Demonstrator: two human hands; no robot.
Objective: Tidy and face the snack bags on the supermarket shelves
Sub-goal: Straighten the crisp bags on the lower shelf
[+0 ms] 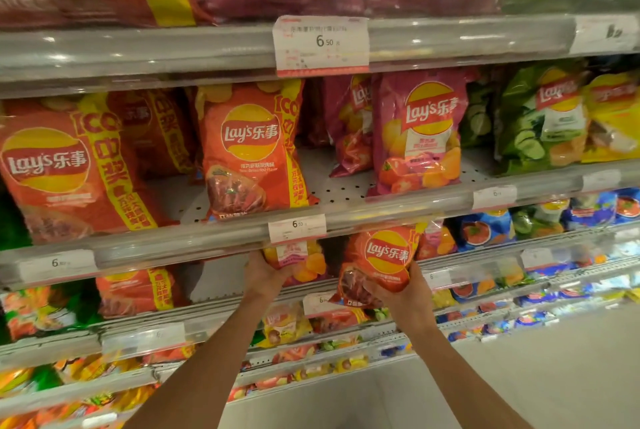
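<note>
both bare forearms reach up from the bottom edge toward the third shelf down, the hands side by side just under the clear plastic price rail of the middle shelf (207,238). the left hand (265,276) is turned palm up, its fingers curled under the bottom of a glossy pink and yellow crisp bag (298,260), gripping it from below — the top of that bag is hidden behind the rail and a white 6.50 price tag (297,227). at 3 o'clock of it, the right hand (401,293) grips a shiny orange-red lay's crisp bag (379,262) by its lower right corner, thumb on the front face, the other fingers behind where they cannot be seen. this bag stands nearly upright, logo facing out, tilted slightly to the left, its top edge at the rail.

on the middle shelf, at 12 o'clock of the hands, an upright orange-red lay's bag with a yellow side stripe (249,148) faces front; at 9 o'clock of it sits a larger matching bag (62,172), and at 3 o'clock a pink lay's tomato-print bag (420,134), then green cucumber-print bags (533,116) — all standing on the perforated white shelf board (339,186). a larger white price label reading 6.50 (321,44) hangs on the rail above.
</note>
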